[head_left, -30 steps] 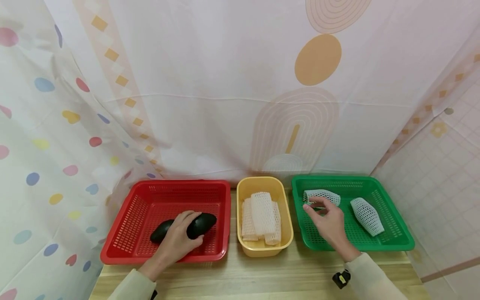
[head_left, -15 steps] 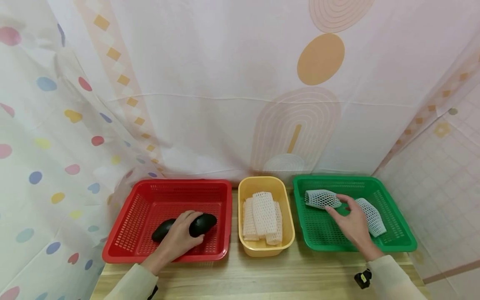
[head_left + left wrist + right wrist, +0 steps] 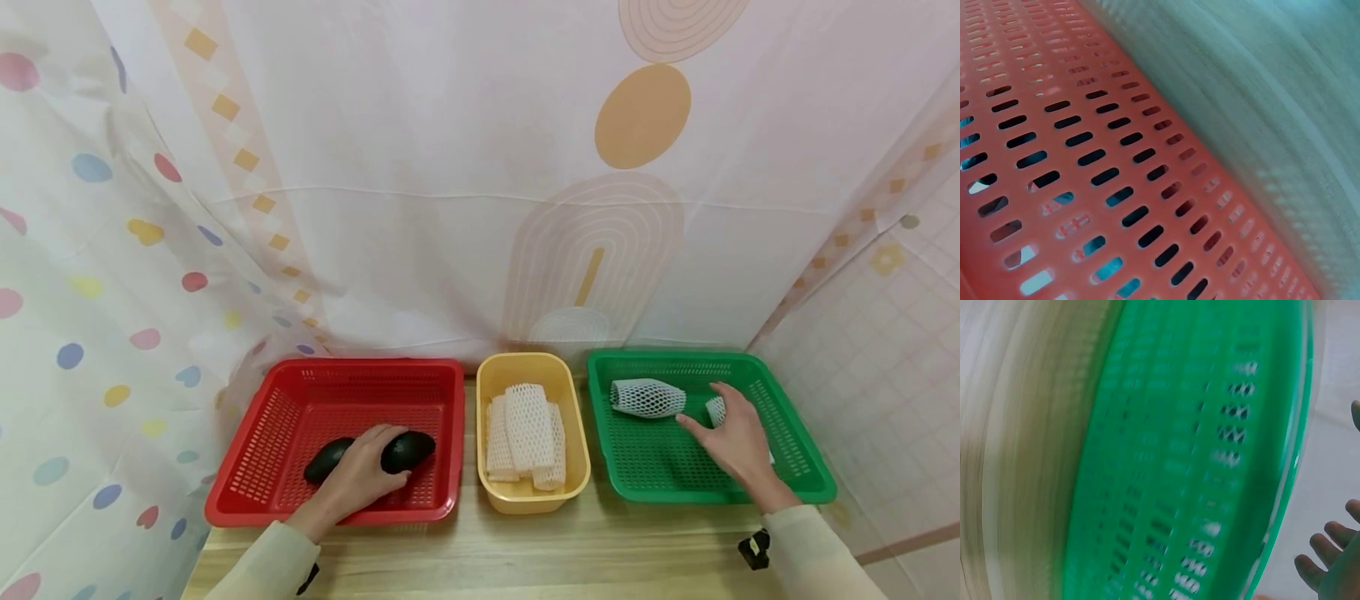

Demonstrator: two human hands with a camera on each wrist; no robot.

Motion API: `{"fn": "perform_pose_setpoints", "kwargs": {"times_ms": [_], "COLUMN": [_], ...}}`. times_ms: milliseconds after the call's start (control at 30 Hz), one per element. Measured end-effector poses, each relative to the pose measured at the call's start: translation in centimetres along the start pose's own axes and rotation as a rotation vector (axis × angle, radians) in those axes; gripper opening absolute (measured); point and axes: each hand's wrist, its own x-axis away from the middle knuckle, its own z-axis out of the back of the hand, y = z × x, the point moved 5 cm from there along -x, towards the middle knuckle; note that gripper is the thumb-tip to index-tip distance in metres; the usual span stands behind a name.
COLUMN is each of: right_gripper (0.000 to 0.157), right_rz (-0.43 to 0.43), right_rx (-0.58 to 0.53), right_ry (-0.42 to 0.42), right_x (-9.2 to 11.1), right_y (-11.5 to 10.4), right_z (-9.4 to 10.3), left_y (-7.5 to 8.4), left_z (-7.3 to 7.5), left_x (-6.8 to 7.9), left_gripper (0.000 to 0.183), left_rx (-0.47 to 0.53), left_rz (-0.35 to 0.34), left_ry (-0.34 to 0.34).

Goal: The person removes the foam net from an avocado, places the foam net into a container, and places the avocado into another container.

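My left hand [image 3: 358,477] rests in the red basket [image 3: 217,492], thumb and fingers curled round a dark avocado [image 3: 411,451]. A second dark avocado [image 3: 326,461] lies at that hand's left side. Over the green basket [image 3: 637,493], my right hand [image 3: 738,446] has its fingers spread, and I see nothing held in it. A bulging white foam net sleeve [image 3: 648,398] lies left of its fingertips, something dark showing through the mesh. Mostly hidden behind the right hand is another foam net sleeve [image 3: 716,410]. The left wrist view shows no hand.
Between the baskets stands a yellow tub [image 3: 531,504] with several flat white foam net sleeves [image 3: 527,429] in it. All three containers sit on a wooden table [image 3: 525,554]. A patterned curtain [image 3: 435,250] hangs close behind them.
My right hand has moved right across the green basket, from the left sleeve to over the right one, uncovering the left sleeve. The left hand stays on the avocado.
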Motion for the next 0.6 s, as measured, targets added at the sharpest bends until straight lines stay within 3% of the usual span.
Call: {"fn": "perform_pose_setpoints", "kwargs": {"times_ms": [233,600], "right_gripper": [0.090,0.101], "right_rz": [0.027,-0.016], "right_rx": [0.122,0.234], "right_ry": [-0.070,-0.233], "right_x": [-1.0,-2.2], "right_y": [2.0,5.1], "right_z": [0.2,-0.3], "left_y": [0.1,-0.2], "left_z": [-0.4,-1.1], "left_x": [-0.5,-0.7], "left_gripper": [0.065,0.064], "left_rx": [0.010,0.007], "left_rz": [0.003,0.019], "left_ry": [-0.044,-0.112]}}
